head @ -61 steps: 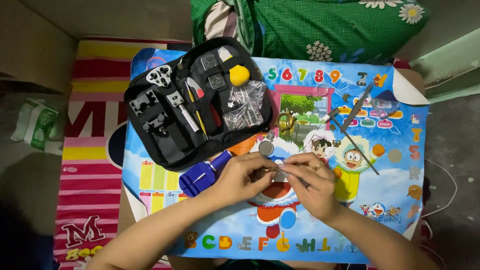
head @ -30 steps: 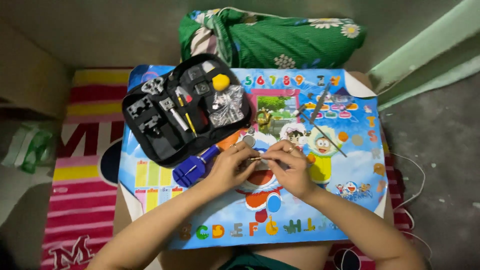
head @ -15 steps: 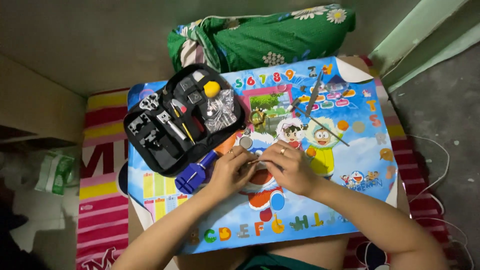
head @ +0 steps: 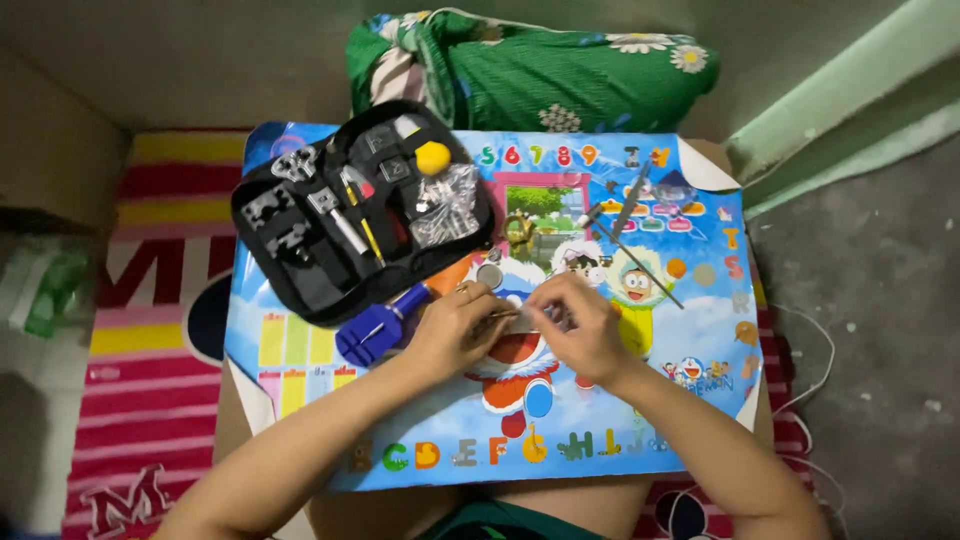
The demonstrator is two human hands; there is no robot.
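Largest first: the tabletop [head: 300, 470], almost wholly covered by a bright cartoon poster [head: 640, 400] with coloured letters along its 6 o'clock edge and numerals along its 12 o'clock edge. At 12 o'clock beyond the poster lies a green floral bundle of cloth [head: 560, 65]; at 9 o'clock a red, pink and yellow striped mat [head: 130, 400] shows beneath the tabletop.

On the poster at about 10 o'clock from your hands sits an open black tool case [head: 300, 290], holding small metal tools, a clear plastic bag [head: 445, 205] of parts and a yellow round piece [head: 433, 157]. Just beside the case's 6 o'clock edge, touching your left wrist area, lies a blue-handled tool [head: 375, 330]. At 1 o'clock from your hands rest two thin metal rods [head: 632, 235], crossed. A small round metal disc [head: 489, 276] lies at 12 o'clock, just beside your left hand.

Your left hand [head: 455, 330] and right hand [head: 590, 335] meet at the poster's centre, fingers curled narrow around a small metal object [head: 522, 318] pinched between them; its kind is too small to tell.
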